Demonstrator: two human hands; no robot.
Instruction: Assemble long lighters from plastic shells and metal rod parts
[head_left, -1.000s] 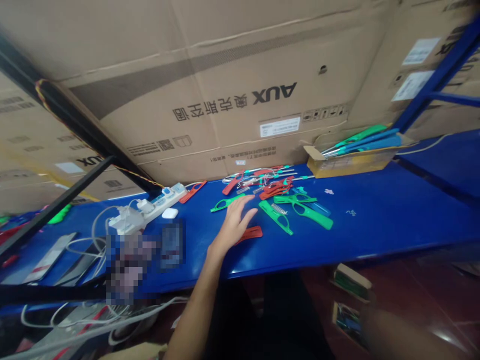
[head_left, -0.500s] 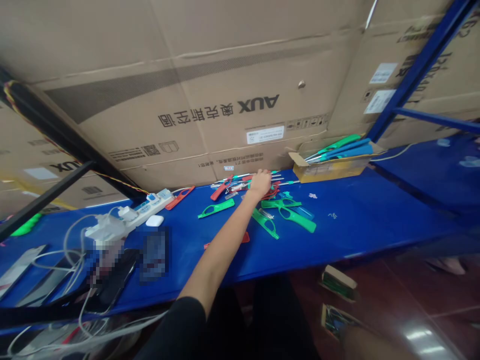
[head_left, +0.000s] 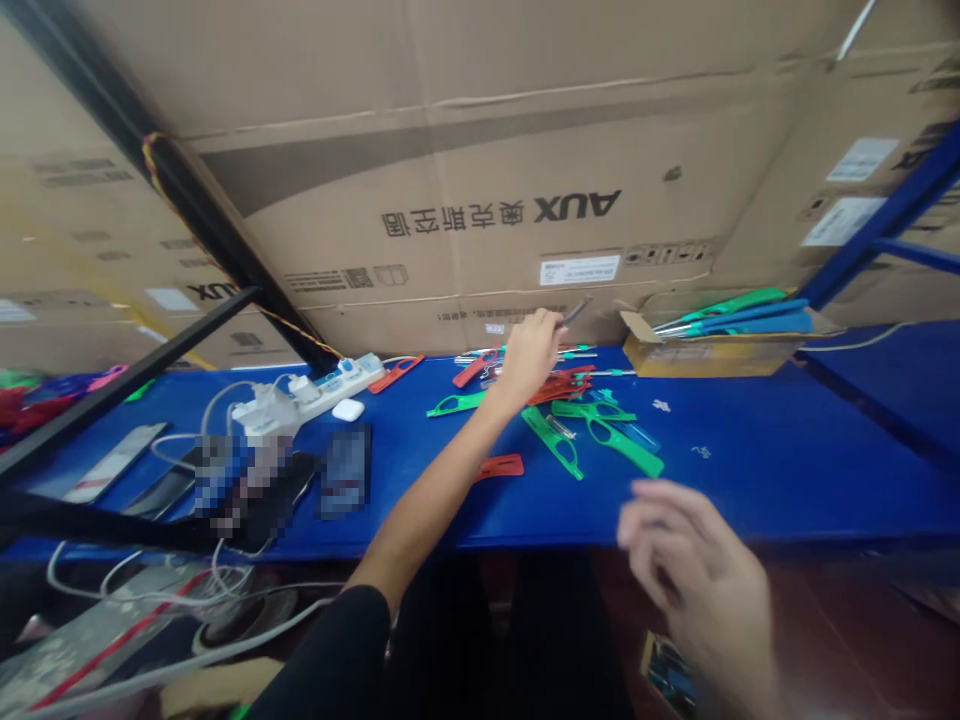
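My left hand (head_left: 534, 350) is raised over the far side of the blue tabletop (head_left: 750, 430), pinching a thin grey metal tube (head_left: 576, 312) that points up and to the right. Under it lie a heap of red plastic lighter shells (head_left: 562, 384) and several metal tubes with teal ends (head_left: 615, 373). Nearer to me are green lighter shells (head_left: 626, 448) with oval loops, and a lone red shell (head_left: 502, 466). My right hand (head_left: 697, 590), slightly blurred, hovers at the table's front edge with its fingers loosely bent and apart; nothing shows in them.
A cardboard box (head_left: 705, 360) of blue and green long-nosed lighters stands at the back right. On the left are a power strip (head_left: 330, 395), white cables, a white case (head_left: 349, 410) and phones. A large carton (head_left: 480, 150) walls the back; blue and black frame bars flank it.
My left hand has lifted off the heap with the grey tube in it. My right hand has come up into view at the lower right. The view has swung left.
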